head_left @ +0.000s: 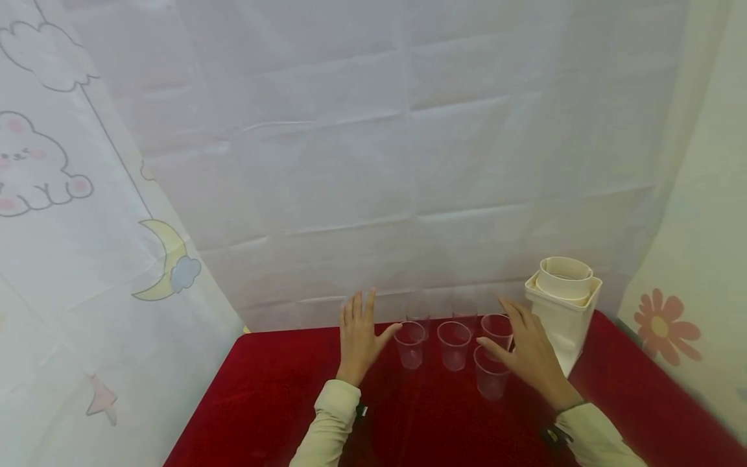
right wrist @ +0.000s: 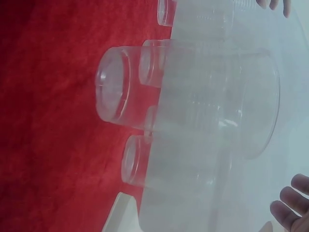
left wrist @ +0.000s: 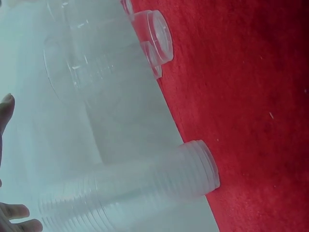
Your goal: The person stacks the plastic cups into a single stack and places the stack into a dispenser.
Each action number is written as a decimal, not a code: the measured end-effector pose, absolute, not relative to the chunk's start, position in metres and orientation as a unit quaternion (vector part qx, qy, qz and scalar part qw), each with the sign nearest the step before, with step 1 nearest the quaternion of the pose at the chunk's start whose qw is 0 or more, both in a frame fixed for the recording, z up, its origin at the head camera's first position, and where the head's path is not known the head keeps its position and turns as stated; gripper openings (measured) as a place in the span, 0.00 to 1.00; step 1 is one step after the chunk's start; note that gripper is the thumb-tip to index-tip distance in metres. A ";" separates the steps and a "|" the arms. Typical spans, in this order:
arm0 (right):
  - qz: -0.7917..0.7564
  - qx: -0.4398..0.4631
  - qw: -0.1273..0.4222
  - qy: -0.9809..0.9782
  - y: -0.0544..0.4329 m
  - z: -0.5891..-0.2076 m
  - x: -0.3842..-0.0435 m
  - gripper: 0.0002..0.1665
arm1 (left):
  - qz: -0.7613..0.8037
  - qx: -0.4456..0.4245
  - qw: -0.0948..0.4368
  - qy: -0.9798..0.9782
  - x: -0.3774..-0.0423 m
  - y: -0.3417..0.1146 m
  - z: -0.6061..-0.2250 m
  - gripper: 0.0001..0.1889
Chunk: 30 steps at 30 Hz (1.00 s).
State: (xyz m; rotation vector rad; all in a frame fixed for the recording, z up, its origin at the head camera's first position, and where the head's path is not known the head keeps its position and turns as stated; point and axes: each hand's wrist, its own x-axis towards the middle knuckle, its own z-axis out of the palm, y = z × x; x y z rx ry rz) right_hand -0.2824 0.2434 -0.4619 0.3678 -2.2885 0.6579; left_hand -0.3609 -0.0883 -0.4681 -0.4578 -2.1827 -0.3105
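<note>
Several clear plastic cups stand upright on the red cloth in front of me. My left hand (head_left: 357,340) is open, with fingers spread and the thumb close to the rim of the leftmost cup (head_left: 411,357). The left wrist view shows a tall nested stack of cups (left wrist: 130,188) near my fingertips. My right hand (head_left: 531,353) is also open and hovers around the right-hand side of the group, its thumb over the front right cup (head_left: 491,386). Between the hands stands a middle cup (head_left: 454,357). Behind my right thumb is another cup (head_left: 496,325), partly hidden by the hand.
A cream square container (head_left: 563,324) with a round cream piece (head_left: 565,279) on top stands just right of my right hand. More clear cups (head_left: 465,305) stand at the back by the white sheet (head_left: 327,194). Red cloth (head_left: 262,389) covers the table.
</note>
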 end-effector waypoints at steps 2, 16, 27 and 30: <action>0.258 0.140 0.359 -0.886 0.245 -0.463 -0.280 0.56 | -0.130 -0.182 0.432 -0.874 -0.362 -0.090 -0.468 0.53; 0.302 0.095 0.307 -0.898 0.258 -0.475 -0.272 0.57 | -0.175 -0.188 0.464 -0.848 -0.370 -0.099 -0.468 0.54; 0.304 0.096 0.307 -0.897 0.263 -0.485 -0.264 0.54 | -0.232 -0.168 0.434 -0.854 -0.371 -0.103 -0.478 0.55; 0.308 0.090 0.294 -0.900 0.264 -0.487 -0.262 0.54 | -0.254 -0.161 0.421 -0.856 -0.371 -0.105 -0.479 0.57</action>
